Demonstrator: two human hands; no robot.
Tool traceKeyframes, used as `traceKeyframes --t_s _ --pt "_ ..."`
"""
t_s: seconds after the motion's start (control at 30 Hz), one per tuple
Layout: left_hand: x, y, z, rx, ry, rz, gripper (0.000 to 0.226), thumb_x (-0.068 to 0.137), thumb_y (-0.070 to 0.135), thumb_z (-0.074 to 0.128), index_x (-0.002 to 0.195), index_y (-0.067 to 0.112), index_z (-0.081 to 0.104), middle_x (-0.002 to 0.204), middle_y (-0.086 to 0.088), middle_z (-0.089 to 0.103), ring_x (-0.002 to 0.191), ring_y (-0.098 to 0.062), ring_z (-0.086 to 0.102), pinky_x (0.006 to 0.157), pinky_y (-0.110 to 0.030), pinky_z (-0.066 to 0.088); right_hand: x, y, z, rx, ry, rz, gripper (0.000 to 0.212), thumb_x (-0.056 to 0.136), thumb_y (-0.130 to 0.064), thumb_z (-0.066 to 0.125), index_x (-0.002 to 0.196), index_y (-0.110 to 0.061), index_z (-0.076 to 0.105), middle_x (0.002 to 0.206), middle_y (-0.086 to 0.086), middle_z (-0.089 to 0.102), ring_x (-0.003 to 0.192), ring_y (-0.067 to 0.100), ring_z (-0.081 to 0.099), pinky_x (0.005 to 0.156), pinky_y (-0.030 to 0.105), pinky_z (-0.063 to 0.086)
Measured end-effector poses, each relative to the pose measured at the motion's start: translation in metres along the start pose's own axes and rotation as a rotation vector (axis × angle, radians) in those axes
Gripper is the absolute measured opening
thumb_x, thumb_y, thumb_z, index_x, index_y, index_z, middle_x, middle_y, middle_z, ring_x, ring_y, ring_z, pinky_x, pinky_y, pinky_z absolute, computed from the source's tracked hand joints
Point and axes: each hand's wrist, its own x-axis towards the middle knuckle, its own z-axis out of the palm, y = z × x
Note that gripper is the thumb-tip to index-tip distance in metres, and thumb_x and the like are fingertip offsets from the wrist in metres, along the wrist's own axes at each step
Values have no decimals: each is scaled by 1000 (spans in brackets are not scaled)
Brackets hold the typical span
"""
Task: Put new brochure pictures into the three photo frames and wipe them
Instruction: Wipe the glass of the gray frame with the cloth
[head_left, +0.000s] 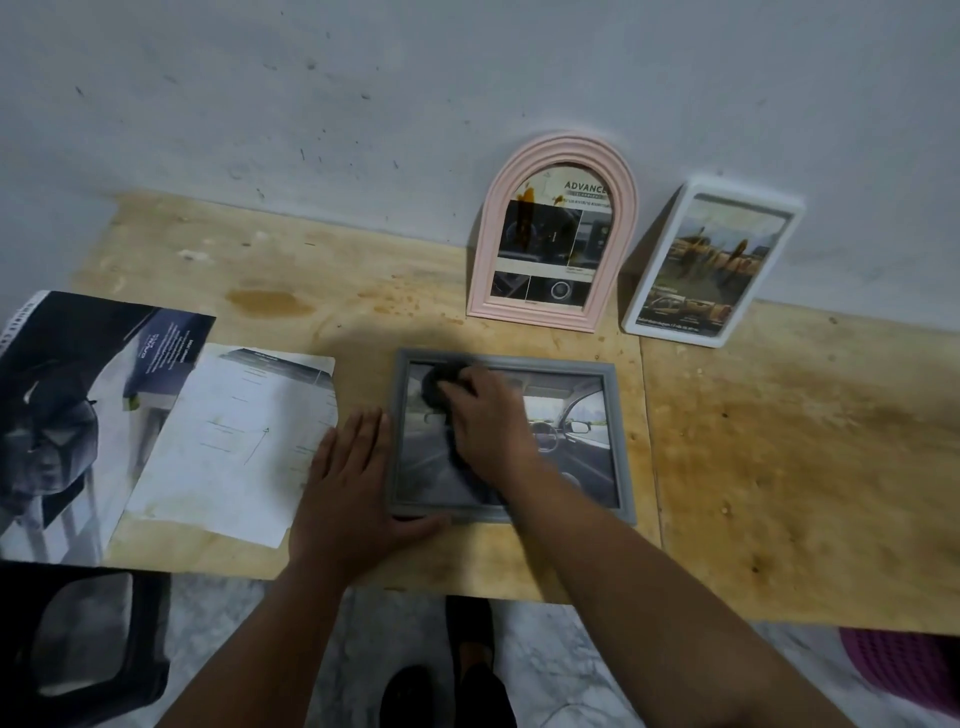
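Right hand (485, 415) has bare plywood table (779, 441) wide open to its right. Straight ahead the pink arched frame (553, 234) and white frame (711, 265) lean on the wall, blocking that way. Left hand (348, 483) has loose brochure sheets (223, 441) touching its left side; a black stool (83, 644) sits below those.

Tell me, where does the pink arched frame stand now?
In the head view, the pink arched frame leans on the wall, right of centre, between the grey frame and the white frame.

Right hand (485, 423) with dark cloth (439, 389) on flat grey frame (626, 467), left hand (353, 483) flat beside it
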Motion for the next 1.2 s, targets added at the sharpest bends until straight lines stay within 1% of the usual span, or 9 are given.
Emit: traceKeyframes --t_s 0.13,0.33,0.47,0.53,0.63,0.73,0.87,1.07,1.2 --pt "0 -2 3 11 -7 10 133 71 99 41 163 7 15 171 -11 13 159 -25 8 128 -51 15 -29 -20 12 33 -54 -120 38 84 -22 60 121 -14 69 118 16 61 90 39 57 71 46 49" --pt "1 -3 4 7 -24 16 130 73 99 37 164 9 12 172 -9 12 160 -25 6 128 -50 13 -64 -17 1 199 -203 -267 36 87 -11 58 121 -9 71 116 16 62 99 33 60 83 41 51" --pt "0 -4 3 17 -19 22 132 72 100 39 163 8 12 172 -10 12 159 -26 7 128 -50 13 -60 -9 -39 535 -379 -43 31 96 1 57 124 -5 70 112 0 63 102 -1 60 92 15 45" --pt "0 -3 1 6 -14 16 134 70 100 41 163 8 13 172 -10 12 159 -25 6 128 -49 13 -53 9 -61 708 -317 153 31 100 2 54 125 -6 69 112 -9 64 99 -17 56 97 16 47" --pt "0 0 -1 15 -13 2 135 70 101 39 164 8 11 172 -10 12 160 -24 6 129 -48 11 -42 58 -88 733 -17 393 28 102 -4 54 124 -14 70 114 -17 62 105 -7 56 105 42 50" --pt "-1 0 1 22 -9 -7 135 69 102 38 164 9 11 172 -9 12 159 -24 5 129 -48 10 -36 99 -84 404 160 320 29 100 -7 55 126 -13 67 114 -1 59 102 2 54 101 43 49" --pt "-2 -1 1 23 -9 -8 137 68 102 38 164 9 9 172 -9 11 160 -23 4 129 -49 11 -41 83 -40 119 25 153 33 94 -19 53 122 -17 70 115 4 60 103 24 55 86 50 51" --pt "0 -3 3 13 -31 8 133 71 101 35 164 9 9 172 -10 11 159 -24 5 128 -50 12 -70 -11 -13 291 -97 -223 29 86 -12 57 108 -10 76 101 13 67 88 26 59 77 34 45" --pt "-3 0 -3 -15 -80 9 131 71 101 33 164 10 10 171 -11 14 159 -25 7 129 -48 9 -78 -18 -37 574 -246 45 31 96 -3 56 122 -6 71 120 16 68 112 27 59 97 24 41"
